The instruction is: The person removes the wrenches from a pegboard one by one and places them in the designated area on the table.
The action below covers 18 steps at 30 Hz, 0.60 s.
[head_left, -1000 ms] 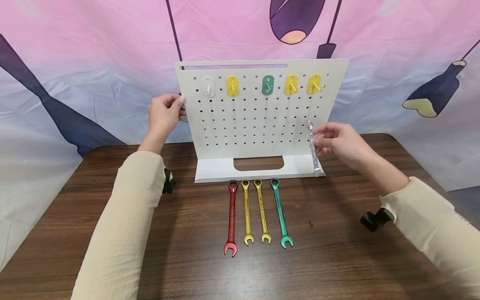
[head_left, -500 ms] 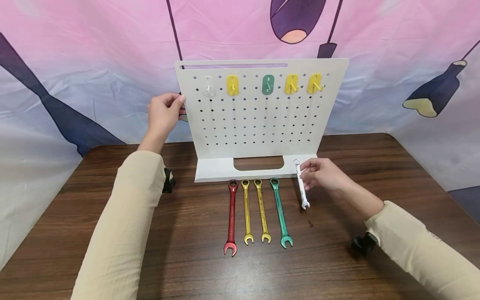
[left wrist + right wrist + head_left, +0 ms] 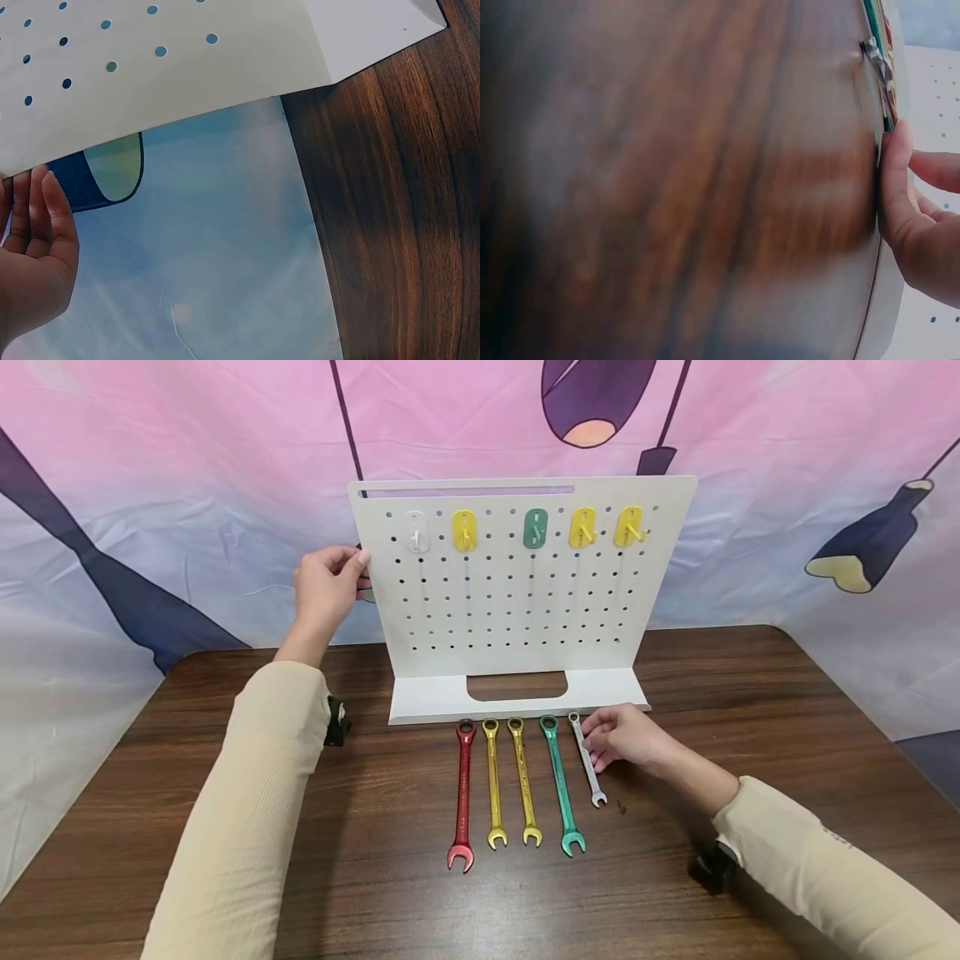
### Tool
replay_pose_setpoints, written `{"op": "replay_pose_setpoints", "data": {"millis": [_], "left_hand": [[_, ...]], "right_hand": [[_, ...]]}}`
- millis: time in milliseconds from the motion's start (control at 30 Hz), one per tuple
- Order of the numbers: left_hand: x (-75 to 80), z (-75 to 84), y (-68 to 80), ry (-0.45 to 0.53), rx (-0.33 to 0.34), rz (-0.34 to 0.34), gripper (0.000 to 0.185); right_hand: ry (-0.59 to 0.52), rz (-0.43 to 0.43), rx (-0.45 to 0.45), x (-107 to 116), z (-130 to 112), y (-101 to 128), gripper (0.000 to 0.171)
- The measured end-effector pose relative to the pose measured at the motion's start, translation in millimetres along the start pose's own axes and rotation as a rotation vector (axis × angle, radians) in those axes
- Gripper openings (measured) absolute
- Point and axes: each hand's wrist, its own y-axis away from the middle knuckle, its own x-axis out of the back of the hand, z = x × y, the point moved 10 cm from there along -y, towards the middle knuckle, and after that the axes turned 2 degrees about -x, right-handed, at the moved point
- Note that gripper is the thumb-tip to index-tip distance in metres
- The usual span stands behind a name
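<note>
A white pegboard (image 3: 510, 602) stands at the back of the table, and my left hand (image 3: 327, 583) pinches its left edge. The left wrist view shows that hand (image 3: 34, 259) with its fingers at the board's edge. My right hand (image 3: 626, 739) holds a small silver combination wrench (image 3: 588, 764) by the shaft, low at the tabletop. Beside it, to the left, lie a green wrench (image 3: 561, 789), two yellow wrenches (image 3: 494, 785) and a red wrench (image 3: 463, 793), open ends toward me. In the right wrist view the silver wrench (image 3: 877, 60) shows past my fingertips.
Along the board's top sit a clear hook (image 3: 416, 532), a green hook (image 3: 535, 529) and yellow hooks (image 3: 582, 528), with nothing hanging on them. The board's base (image 3: 427, 700) has a cutout and lies just behind the wrenches. A printed cloth (image 3: 225, 485) hangs behind the table (image 3: 375, 877).
My right hand has brought the silver wrench from in front of the board's lower right down and toward me, to the right of the green wrench. The left hand has stayed at the board's edge.
</note>
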Motion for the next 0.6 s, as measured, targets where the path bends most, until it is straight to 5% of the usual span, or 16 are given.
{"op": "replay_pose_setpoints", "data": {"millis": [600], "left_hand": [[-0.3, -1.2, 0.1, 0.009, 0.019, 0.001, 0.034]], "right_hand": [[0.071, 0.055, -0.047, 9.0, 3.1, -3.2, 0.019]]}}
